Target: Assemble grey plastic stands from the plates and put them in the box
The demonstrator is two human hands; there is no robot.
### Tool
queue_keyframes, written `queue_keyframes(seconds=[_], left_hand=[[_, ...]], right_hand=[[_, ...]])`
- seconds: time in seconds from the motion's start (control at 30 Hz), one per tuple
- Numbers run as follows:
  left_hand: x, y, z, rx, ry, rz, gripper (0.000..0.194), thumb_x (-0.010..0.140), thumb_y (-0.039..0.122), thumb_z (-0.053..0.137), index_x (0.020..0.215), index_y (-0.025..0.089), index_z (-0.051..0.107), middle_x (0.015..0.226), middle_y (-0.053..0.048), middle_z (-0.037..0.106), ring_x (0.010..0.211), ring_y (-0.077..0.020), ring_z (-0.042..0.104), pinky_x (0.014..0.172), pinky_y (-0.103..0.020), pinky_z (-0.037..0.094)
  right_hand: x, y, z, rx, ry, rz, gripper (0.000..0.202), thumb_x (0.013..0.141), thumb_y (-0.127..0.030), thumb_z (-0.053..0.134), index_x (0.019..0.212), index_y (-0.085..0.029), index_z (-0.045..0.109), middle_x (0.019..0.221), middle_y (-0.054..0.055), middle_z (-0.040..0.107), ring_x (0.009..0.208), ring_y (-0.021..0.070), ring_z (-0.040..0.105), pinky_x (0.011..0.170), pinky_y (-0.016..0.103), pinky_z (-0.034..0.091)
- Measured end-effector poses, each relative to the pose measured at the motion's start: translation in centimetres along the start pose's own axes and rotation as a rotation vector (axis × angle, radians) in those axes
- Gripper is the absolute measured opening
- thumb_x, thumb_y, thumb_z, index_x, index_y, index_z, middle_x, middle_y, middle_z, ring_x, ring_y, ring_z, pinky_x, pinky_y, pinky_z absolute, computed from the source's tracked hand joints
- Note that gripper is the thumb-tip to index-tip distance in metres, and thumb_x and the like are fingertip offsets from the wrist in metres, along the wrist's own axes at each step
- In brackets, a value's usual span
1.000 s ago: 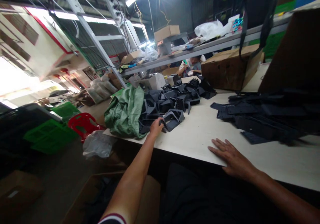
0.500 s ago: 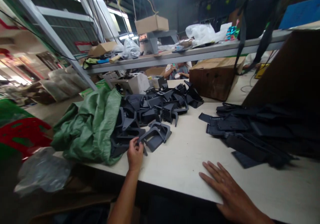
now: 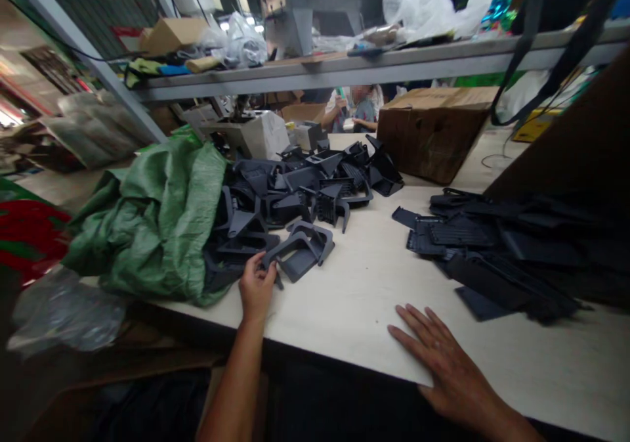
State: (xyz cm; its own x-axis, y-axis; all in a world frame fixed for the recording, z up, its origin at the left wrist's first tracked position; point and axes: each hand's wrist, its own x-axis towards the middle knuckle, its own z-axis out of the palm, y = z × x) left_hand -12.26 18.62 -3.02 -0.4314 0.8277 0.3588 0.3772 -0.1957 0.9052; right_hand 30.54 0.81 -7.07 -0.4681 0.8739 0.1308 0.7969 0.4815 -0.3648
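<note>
My left hand (image 3: pixel 256 286) is closed on the near edge of a dark grey plastic frame part (image 3: pixel 301 261), which rests on the pale table. Behind it lies a heap of similar plastic parts (image 3: pixel 295 189), some spilling from a green woven sack (image 3: pixel 162 212). My right hand (image 3: pixel 443 356) lies on the table near its front edge, fingers spread, holding nothing. Beyond that hand is a pile of flat black plastic pieces (image 3: pixel 472 238).
A brown cardboard box (image 3: pixel 428 133) stands at the back under a shelf (image 3: pixel 325 71) loaded with bags and boxes. A person (image 3: pixel 357 110) sits across the table. To the left are a red plastic chair (image 3: pixel 29 238) and a clear plastic bag (image 3: pixel 69 314).
The camera view has tilted down and shifted slightly. My left hand keeps its hold on the frame part, and my right hand stays spread on the table.
</note>
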Motion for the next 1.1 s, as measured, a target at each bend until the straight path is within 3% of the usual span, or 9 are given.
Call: queue_keyframes(seconds=[0.2, 0.37, 0.53, 0.7, 0.8, 0.87, 0.93, 1.03, 1.1], left_hand=[[1.6, 0.6, -1.3, -0.114, 0.203, 0.02, 0.042, 0.083, 0.038, 0.07, 0.117, 0.016, 0.061, 0.107, -0.013, 0.075, 0.094, -0.0205, 0.076, 0.081, -0.03, 0.061], [1.7, 4.5, -3.7, -0.187, 0.343, 0.124, 0.044, 0.084, 0.034, 0.073, 0.122, 0.016, 0.061, 0.114, -0.012, 0.075, 0.1, -0.0191, 0.075, 0.086, -0.029, 0.059], [-4.2, 8.7, -4.2, -0.101, 0.061, 0.206, 0.033, 0.092, 0.027, 0.076, 0.123, 0.018, 0.069, 0.115, -0.01, 0.078, 0.098, -0.0178, 0.077, 0.082, -0.025, 0.059], [-9.9, 11.7, -3.1, 0.037, -0.432, 0.416, 0.031, 0.098, 0.017, 0.07, 0.128, 0.024, 0.071, 0.118, -0.006, 0.081, 0.079, -0.013, 0.07, 0.077, -0.026, 0.058], [-11.3, 12.9, -2.3, 0.055, -0.625, 0.533, 0.037, 0.098, 0.014, 0.069, 0.133, 0.026, 0.071, 0.123, -0.005, 0.081, 0.079, -0.0133, 0.072, 0.077, -0.027, 0.06], [-11.6, 13.2, -2.1, 0.046, -0.647, 0.543, 0.039, 0.098, 0.015, 0.069, 0.135, 0.026, 0.072, 0.124, -0.006, 0.081, 0.083, -0.0151, 0.074, 0.081, -0.029, 0.062], [-11.8, 13.1, -2.3, 0.04, -0.596, 0.462, 0.043, 0.093, 0.02, 0.078, 0.136, 0.025, 0.072, 0.121, -0.007, 0.081, 0.084, -0.0174, 0.075, 0.086, -0.032, 0.063], [-12.6, 12.6, -3.0, -0.043, -0.436, 0.19, 0.044, 0.092, 0.033, 0.082, 0.133, 0.024, 0.071, 0.124, -0.009, 0.079, 0.086, -0.0202, 0.078, 0.087, -0.036, 0.064], [-13.7, 12.1, -3.2, -0.161, -0.416, 0.006, 0.033, 0.099, 0.04, 0.074, 0.127, 0.022, 0.073, 0.126, -0.01, 0.078, 0.089, -0.0218, 0.079, 0.085, -0.036, 0.064]], right_hand=[[-0.2, 0.5, 0.2, 0.019, -0.001, -0.011, 0.121, 0.062, -0.006, 0.065, 0.172, -0.045, 0.03, 0.184, -0.003, 0.012, 0.166, 0.0406, 0.025, 0.135, 0.068, 0.015], [0.0, 0.6, 0.0, -0.003, -0.014, -0.02, 0.115, 0.065, -0.009, 0.067, 0.17, -0.042, 0.036, 0.184, 0.0, 0.016, 0.166, 0.0381, 0.026, 0.136, 0.066, 0.015], [0.8, -0.6, -2.7, 0.253, -0.079, 0.091, 0.081, 0.082, -0.036, 0.079, 0.16, -0.037, 0.056, 0.179, 0.006, 0.033, 0.165, 0.0414, 0.028, 0.134, 0.072, 0.011], [3.3, -4.3, -6.2, 1.301, -0.064, 0.273, 0.073, 0.098, -0.073, 0.056, 0.16, -0.033, 0.055, 0.162, 0.014, 0.059, 0.144, 0.0384, 0.062, 0.12, 0.062, 0.047], [5.0, -7.0, -6.1, 1.631, -0.141, 0.46, 0.058, 0.101, -0.067, 0.059, 0.138, -0.023, 0.072, 0.127, 0.014, 0.081, 0.115, 0.0304, 0.077, 0.111, 0.054, 0.054], [5.4, -8.6, -5.5, 1.767, -0.21, 0.535, 0.04, 0.099, -0.053, 0.072, 0.12, -0.019, 0.077, 0.099, 0.01, 0.084, 0.093, 0.0249, 0.08, 0.098, 0.045, 0.06], [5.2, -9.7, -5.2, 1.85, -0.209, 0.563, 0.033, 0.093, -0.042, 0.082, 0.115, -0.017, 0.078, 0.09, 0.006, 0.081, 0.083, 0.0205, 0.077, 0.088, 0.037, 0.062], [4.6, -10.6, -5.6, 1.841, -0.038, 0.589, 0.038, 0.088, -0.036, 0.088, 0.12, -0.019, 0.078, 0.105, 0.005, 0.082, 0.088, 0.0181, 0.076, 0.084, 0.03, 0.06], [4.2, -11.0, -6.0, 1.79, 0.091, 0.596, 0.04, 0.087, -0.036, 0.089, 0.122, -0.021, 0.078, 0.115, 0.006, 0.082, 0.095, 0.019, 0.076, 0.087, 0.03, 0.06]])
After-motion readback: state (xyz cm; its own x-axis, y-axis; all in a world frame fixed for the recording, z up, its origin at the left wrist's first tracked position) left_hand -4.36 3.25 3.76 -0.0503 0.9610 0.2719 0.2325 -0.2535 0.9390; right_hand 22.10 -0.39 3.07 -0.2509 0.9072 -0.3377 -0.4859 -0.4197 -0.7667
